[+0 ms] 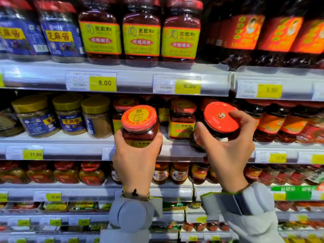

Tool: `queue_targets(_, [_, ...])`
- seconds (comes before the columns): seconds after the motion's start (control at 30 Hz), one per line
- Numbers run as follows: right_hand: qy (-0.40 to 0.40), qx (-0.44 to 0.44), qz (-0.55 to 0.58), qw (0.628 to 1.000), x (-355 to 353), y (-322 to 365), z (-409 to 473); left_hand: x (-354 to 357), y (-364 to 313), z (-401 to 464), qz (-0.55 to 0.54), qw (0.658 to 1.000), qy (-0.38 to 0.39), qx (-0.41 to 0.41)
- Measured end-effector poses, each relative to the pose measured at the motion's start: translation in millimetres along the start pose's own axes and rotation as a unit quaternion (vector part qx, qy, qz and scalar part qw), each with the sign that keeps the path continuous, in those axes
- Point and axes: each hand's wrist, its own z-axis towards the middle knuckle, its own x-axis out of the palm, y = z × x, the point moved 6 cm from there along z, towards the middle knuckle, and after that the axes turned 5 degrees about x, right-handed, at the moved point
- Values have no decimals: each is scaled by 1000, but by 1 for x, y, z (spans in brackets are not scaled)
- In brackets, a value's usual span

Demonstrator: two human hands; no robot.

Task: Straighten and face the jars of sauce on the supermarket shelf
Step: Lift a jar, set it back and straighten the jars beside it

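My left hand [137, 155] grips a jar of red sauce with a yellow label and a red-and-yellow lid [139, 122], held tilted toward me in front of the middle shelf [57, 141]. My right hand [229, 148] holds a second dark jar by its plain red lid [220, 118], thumb on the left, fingers over the right rim; this jar also leans toward me. Between the two hands a matching yellow-label jar [182, 120] stands upright on the shelf.
Brown jars with gold lids [70, 114] stand left on the same shelf, red-label chili jars [284, 123] right. The upper shelf carries large yellow-label jars [142, 30] and blue-label jars [59, 30]. Price-tag rails [103, 83] front each shelf. More jars fill lower shelves.
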Motion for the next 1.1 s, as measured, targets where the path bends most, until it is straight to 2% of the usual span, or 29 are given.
queue_targets(0.17, [-5,-2,-8,1000,-5,-21,20,13,0,-1,3,1000,0,1])
queue_targets(0.33, [5,-41,-33,999,-3,-31,32,23,0,0,2,1000,-12,-9])
queue_targets(0.53, [21,-45,-14,999,2,-43,47,29,-4,1,5,999,-36,1])
queue_targets(0.73, [46,-11,-102,994,13,-59,65,33,-8,4,5,999,-37,9])
queue_targets(0.87, [45,-42,-211,976,23,-51,74,37,-9,6,4,999,-37,7])
queue_targets(1.1, [99,-84,-272,954,35,-43,73,45,-13,11,22,998,-49,20])
